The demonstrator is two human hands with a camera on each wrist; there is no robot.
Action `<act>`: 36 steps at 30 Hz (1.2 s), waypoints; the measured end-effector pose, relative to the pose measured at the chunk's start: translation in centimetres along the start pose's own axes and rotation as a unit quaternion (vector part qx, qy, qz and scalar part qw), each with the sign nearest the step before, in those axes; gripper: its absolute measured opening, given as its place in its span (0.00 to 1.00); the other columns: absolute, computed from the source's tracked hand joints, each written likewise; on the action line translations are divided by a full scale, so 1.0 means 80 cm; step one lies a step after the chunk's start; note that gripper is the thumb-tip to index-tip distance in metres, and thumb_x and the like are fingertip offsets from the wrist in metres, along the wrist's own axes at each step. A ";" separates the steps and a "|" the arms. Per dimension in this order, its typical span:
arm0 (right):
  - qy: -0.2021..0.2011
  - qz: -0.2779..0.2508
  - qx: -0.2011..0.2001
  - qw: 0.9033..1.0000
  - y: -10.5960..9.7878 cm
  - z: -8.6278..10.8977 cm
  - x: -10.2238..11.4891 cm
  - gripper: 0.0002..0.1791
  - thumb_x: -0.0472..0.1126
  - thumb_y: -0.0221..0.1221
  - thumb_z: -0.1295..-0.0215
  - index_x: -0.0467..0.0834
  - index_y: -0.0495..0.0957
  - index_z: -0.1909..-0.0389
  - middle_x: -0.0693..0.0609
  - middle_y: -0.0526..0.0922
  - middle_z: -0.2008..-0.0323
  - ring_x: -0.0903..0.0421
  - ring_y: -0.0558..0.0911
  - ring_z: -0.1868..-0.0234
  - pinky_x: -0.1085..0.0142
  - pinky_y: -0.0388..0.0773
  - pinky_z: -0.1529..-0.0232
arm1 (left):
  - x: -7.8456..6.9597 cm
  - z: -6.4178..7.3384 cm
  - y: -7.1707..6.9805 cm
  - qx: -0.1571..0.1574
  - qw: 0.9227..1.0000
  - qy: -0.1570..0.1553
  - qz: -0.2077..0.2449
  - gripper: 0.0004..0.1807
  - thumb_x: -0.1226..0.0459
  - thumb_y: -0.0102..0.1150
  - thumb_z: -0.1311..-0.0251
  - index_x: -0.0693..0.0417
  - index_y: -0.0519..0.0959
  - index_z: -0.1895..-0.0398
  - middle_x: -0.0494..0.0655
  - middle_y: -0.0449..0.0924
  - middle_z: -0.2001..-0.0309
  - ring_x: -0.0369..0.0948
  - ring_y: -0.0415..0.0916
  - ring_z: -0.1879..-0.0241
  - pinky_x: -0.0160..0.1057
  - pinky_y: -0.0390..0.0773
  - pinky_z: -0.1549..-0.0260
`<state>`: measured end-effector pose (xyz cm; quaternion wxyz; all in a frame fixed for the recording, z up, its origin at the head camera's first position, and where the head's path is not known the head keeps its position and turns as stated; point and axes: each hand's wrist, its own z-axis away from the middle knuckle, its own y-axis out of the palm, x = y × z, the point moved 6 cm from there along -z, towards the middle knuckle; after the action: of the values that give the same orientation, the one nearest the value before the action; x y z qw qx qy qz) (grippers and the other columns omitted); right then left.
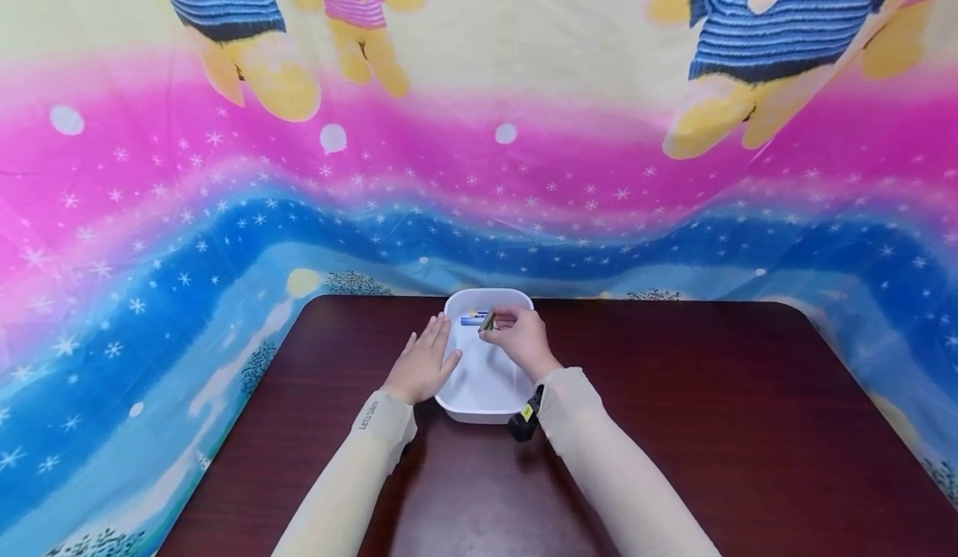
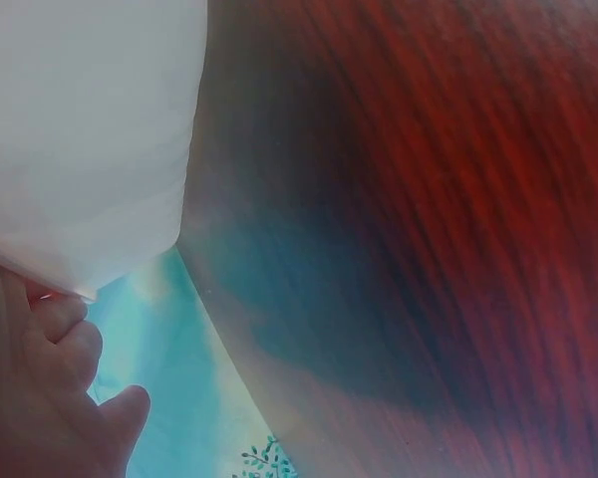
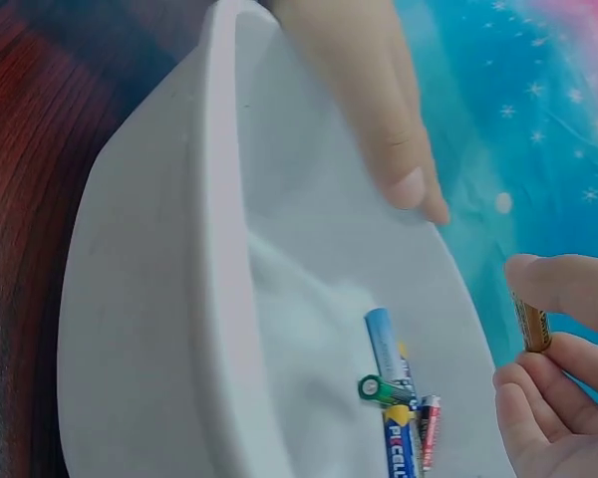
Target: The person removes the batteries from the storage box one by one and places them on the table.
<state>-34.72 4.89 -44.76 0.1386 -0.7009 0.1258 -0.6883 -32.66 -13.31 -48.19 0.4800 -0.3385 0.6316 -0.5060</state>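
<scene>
Room type unclear — printed cloth (image 1: pixel 449 158) hangs behind a brown table (image 1: pixel 711 407).

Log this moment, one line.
right hand: pinches gold battery above white bin | left hand: at bin's left side | in bin: several batteries

Head view: bright, mostly even light; pale sheen on the near part of the tabletop (image 1: pixel 479 499); dark shadows beside the sleeves (image 1: pixel 629 457); lettering on the batteries (image 1: pixel 471 321) too small to read. Left wrist view: dim, hazy, soft; tabletop grain smeared, dark shadow and bluish reflection across it. Right wrist view: clearer; near rim of the white tub (image 3: pixel 224 259) blurred, battery lettering partly legible
</scene>
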 end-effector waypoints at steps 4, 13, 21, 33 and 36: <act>-0.001 -0.012 0.003 1.000 -0.007 0.002 0.000 0.29 0.36 0.75 0.45 0.38 0.81 0.41 0.42 0.85 0.49 0.48 0.85 0.48 0.57 0.83 0.46 | 0.000 0.001 0.000 0.005 1.000 -0.002 -0.002 0.39 0.47 0.39 0.21 0.60 0.46 0.19 0.54 0.42 0.18 0.49 0.38 0.20 0.56 0.45 0.24; -0.018 -0.046 0.006 0.999 -0.022 0.012 0.004 0.30 0.34 0.74 0.44 0.40 0.81 0.39 0.41 0.84 0.47 0.45 0.83 0.44 0.57 0.81 0.44 | -0.001 0.002 -0.003 0.005 1.000 -0.001 -0.008 0.38 0.48 0.39 0.20 0.61 0.46 0.19 0.54 0.43 0.19 0.50 0.40 0.20 0.57 0.46 0.24; -0.055 -0.059 0.000 0.997 -0.030 0.020 0.004 0.29 0.32 0.72 0.43 0.37 0.79 0.38 0.41 0.81 0.42 0.44 0.80 0.39 0.53 0.76 0.37 | -0.002 0.001 -0.006 -0.003 1.000 0.000 -0.008 0.37 0.51 0.38 0.20 0.62 0.47 0.19 0.54 0.43 0.19 0.50 0.40 0.20 0.57 0.46 0.24; -0.063 -0.059 -0.007 0.996 -0.045 0.037 -0.001 0.30 0.33 0.72 0.41 0.40 0.78 0.36 0.44 0.79 0.39 0.46 0.78 0.37 0.56 0.76 0.37 | -0.001 0.000 -0.002 -0.005 1.000 0.000 -0.002 0.37 0.51 0.39 0.21 0.62 0.47 0.19 0.54 0.43 0.19 0.51 0.41 0.20 0.57 0.46 0.24; -0.061 -0.066 -0.007 0.996 -0.050 0.040 -0.004 0.30 0.34 0.72 0.42 0.41 0.78 0.37 0.45 0.79 0.38 0.47 0.78 0.37 0.55 0.75 0.36 | 0.000 0.000 -0.001 -0.003 1.000 -0.002 0.001 0.37 0.51 0.39 0.20 0.61 0.46 0.19 0.53 0.42 0.18 0.50 0.40 0.20 0.57 0.46 0.24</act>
<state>-31.58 8.78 -43.60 0.0951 -0.7494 0.0756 -0.6509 -32.66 -13.36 -48.13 0.4811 -0.3405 0.6326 -0.5024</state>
